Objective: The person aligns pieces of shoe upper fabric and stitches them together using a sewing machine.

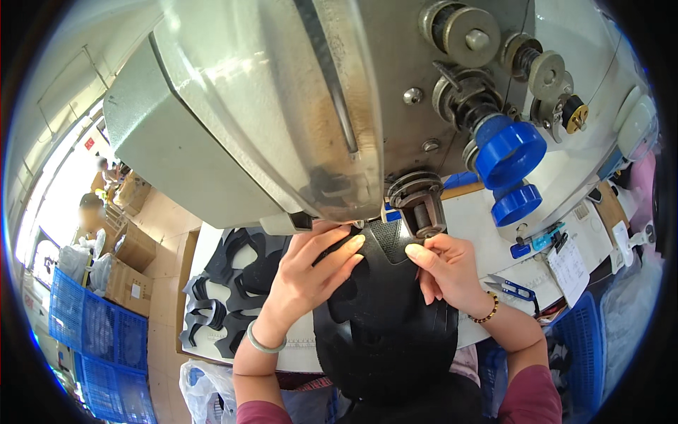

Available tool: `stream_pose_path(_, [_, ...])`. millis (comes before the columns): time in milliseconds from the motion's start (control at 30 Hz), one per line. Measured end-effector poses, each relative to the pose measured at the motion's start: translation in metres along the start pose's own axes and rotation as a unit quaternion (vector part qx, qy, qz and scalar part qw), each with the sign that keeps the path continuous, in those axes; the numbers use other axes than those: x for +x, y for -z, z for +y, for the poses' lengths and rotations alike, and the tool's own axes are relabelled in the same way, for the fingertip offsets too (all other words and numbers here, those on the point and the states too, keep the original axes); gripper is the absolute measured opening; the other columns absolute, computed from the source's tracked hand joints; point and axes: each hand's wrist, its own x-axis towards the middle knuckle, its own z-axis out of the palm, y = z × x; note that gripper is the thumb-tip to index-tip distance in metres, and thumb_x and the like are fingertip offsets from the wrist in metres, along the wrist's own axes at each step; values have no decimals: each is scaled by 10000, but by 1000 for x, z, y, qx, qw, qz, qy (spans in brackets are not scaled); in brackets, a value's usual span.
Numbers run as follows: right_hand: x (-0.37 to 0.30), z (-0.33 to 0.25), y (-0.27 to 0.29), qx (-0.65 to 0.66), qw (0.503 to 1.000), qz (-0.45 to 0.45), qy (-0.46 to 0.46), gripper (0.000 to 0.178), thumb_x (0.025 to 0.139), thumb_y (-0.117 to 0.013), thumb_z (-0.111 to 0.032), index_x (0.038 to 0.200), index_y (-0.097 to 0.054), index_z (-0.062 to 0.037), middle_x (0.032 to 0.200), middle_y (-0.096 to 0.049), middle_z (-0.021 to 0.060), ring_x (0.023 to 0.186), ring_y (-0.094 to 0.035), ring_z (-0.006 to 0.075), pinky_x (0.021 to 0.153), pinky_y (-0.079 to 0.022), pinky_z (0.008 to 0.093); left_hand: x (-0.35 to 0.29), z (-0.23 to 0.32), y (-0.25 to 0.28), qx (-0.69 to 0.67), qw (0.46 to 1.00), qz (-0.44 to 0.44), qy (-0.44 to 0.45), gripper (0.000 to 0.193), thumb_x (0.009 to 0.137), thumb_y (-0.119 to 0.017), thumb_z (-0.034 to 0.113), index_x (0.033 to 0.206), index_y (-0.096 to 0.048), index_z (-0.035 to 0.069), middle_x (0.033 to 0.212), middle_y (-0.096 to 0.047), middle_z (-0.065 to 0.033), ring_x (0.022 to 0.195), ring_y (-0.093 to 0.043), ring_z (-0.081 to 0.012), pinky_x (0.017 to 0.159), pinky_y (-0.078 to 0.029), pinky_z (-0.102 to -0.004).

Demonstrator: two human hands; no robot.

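Beneath the sewing machine's head lies a black shoe upper with a patch of dark mesh near the presser area. My left hand grips it on the left side, its fingers bent and pressed onto the material close to the needle, which the machine hides. On the mesh patch's right edge, my right hand pinches the upper between thumb and fingers. The near part of the upper hangs toward me over the table's edge.
Several cut black pieces lie on the white table at left. Thread snips and a paper sheet rest at right. Blue tension knobs jut above my right hand. Blue crates and cardboard boxes stand on the floor at left.
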Motion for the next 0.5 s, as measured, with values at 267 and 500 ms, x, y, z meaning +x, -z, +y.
stream_pose_path(267, [1,2,-8,15,999,8,-29,307,918,-582,-191,666,-545,-19,555,-595,77,348,-527,97,287,-318,190,1,8,12,-92,980,-6,175,242,723,-750,61,962,-723,84,1022,-642,-60,914,-638,-215,770,-524,-315])
stream_pose_path(500, [4,4,-8,-12,1000,7,-22,330,937,-571,-246,697,-550,-21,556,-570,29,378,-521,63,319,-320,177,-22,65,-8,51,994,-90,30,615,646,-756,182,1203,-541,34,1240,-495,-151,1220,-451,-342,1035,-362,-498])
